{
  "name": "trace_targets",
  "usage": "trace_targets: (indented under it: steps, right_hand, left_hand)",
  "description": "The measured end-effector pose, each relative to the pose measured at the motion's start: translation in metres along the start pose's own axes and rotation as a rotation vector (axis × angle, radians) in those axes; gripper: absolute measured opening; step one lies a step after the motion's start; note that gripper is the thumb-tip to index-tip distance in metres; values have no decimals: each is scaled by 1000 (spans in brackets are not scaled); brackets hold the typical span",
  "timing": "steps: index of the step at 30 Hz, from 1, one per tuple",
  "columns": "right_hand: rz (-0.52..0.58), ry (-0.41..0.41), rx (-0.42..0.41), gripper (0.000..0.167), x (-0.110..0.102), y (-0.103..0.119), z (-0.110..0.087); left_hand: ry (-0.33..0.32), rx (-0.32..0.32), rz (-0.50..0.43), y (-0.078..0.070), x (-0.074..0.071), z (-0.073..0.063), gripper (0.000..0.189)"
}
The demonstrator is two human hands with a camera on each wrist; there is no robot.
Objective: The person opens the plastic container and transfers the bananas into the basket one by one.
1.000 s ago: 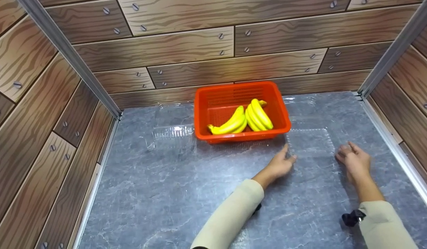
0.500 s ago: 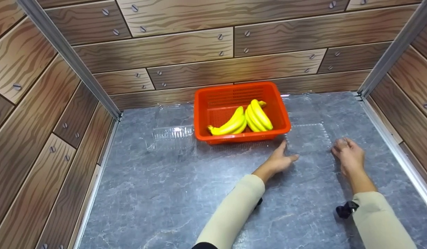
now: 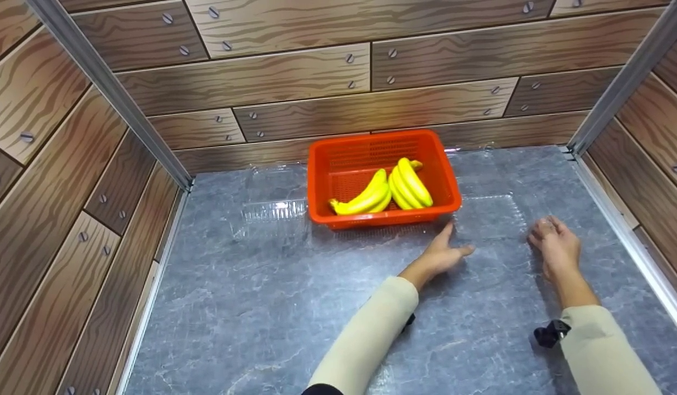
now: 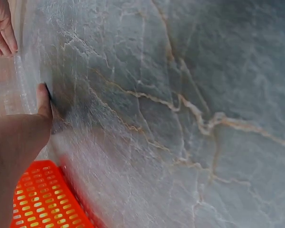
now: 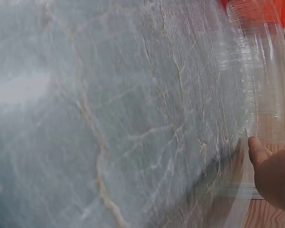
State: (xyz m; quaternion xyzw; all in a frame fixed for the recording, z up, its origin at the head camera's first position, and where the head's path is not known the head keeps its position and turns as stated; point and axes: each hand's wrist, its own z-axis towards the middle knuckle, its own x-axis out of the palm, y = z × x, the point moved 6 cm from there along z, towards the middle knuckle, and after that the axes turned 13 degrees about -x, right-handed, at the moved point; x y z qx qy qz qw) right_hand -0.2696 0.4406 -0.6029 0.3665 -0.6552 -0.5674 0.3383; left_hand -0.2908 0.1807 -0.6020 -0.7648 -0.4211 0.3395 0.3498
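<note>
A clear plastic clamshell box lies opened out on the grey table, right of the red basket. My left hand is at its near left corner, forefinger straight and thumb held apart. At the box's right side is my right hand, its fingers loosely bent with the tips at the edge. In the right wrist view, that thumb touches the box's clear wall. The left wrist view shows the left thumb beside the plastic and the right hand across from it, fingers fairly straight.
The red basket stands near the back wall with two bunches of bananas inside. Left of it lies another clear clamshell box. Wood-patterned walls with metal corner strips enclose the marbled grey table.
The right-hand clear box has shifted slightly back and to the left. My right hand has moved left and back to its edge; my left hand has shifted slightly. The basket and bananas stay put.
</note>
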Motion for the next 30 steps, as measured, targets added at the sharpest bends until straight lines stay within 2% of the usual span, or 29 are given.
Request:
trace_targets:
  steps: [4, 7, 10, 13, 15, 18, 22, 25, 30]
  right_hand:
    - [85, -47, -5, 75, -5, 5, -6]
    - [138, -70, -16, 69, -8, 11, -13]
    - [119, -77, -36, 64, -12, 16, -23]
    - [2, -68, -68, 70, -14, 20, -35]
    - [-114, -63, -99, 74, -15, 22, -43]
    - [-259, -63, -155, 68, -14, 23, -55]
    - [-459, -14, -303, 54, -5, 24, -71]
    - [-574, 68, -453, 45, 10, 25, -84]
    - [-649, 251, -629, 36, 41, 22, -106]
  left_hand:
    - [-10, 9, -20, 3, -2, -4, 85]
    - [-1, 34, -61, 6, -4, -9, 78]
    - [17, 72, -75, 9, -10, -17, 69]
    - [30, 131, -59, 12, -20, -27, 60]
    - [41, 180, -43, 14, -28, -34, 56]
    - [63, 254, -29, 19, -43, -46, 51]
    - [81, 287, -11, 31, -64, -60, 48]
    - [73, 303, -16, 44, -81, -69, 46]
    - [15, 335, 2, 69, -113, -84, 44]
